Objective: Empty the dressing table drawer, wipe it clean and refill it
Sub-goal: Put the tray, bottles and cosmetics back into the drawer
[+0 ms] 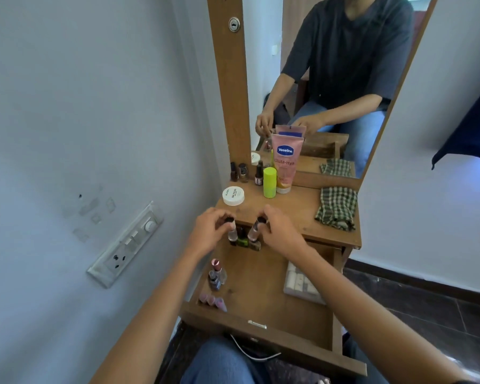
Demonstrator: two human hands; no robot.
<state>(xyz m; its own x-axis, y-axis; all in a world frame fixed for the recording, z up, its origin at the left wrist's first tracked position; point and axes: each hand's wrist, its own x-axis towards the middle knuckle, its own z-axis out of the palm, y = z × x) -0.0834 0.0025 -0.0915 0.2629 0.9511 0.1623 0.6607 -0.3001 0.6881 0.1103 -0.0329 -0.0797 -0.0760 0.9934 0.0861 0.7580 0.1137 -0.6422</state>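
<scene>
Drawer (263, 295) of the dressing table stood pulled out toward the seated person, and every place below is given relative to it. Left hand (208, 231) was closed on a small dark-capped bottle (231, 227) over the drawer's back edge; right hand (281, 231) was closed on a second small bottle (257, 228) just beside the first. Both bottles were lifted clear of the drawer floor. Beneath them, at the back of the drawer, a few more small bottles (243, 241) remained. Along the drawer's left side stood two nail polish bottles (216, 275), with a row of pinkish tubes (212, 300) at its front-left corner. A pale compartmented box (302, 284) lay against its right side.

On the tabletop (297, 209) behind the drawer stood a white jar (233, 195), a green bottle (270, 182), a pink tube (284, 164) and several dark bottles. A checked cloth (336, 207) lay behind and to the right, untouched.

Judgement: emptying step, partly done or perhaps refilling; I read it as emptying, since the cloth looked unused. Next move would call for setting both bottles upright on the tabletop, clear of the jar, then returning for the rest.
</scene>
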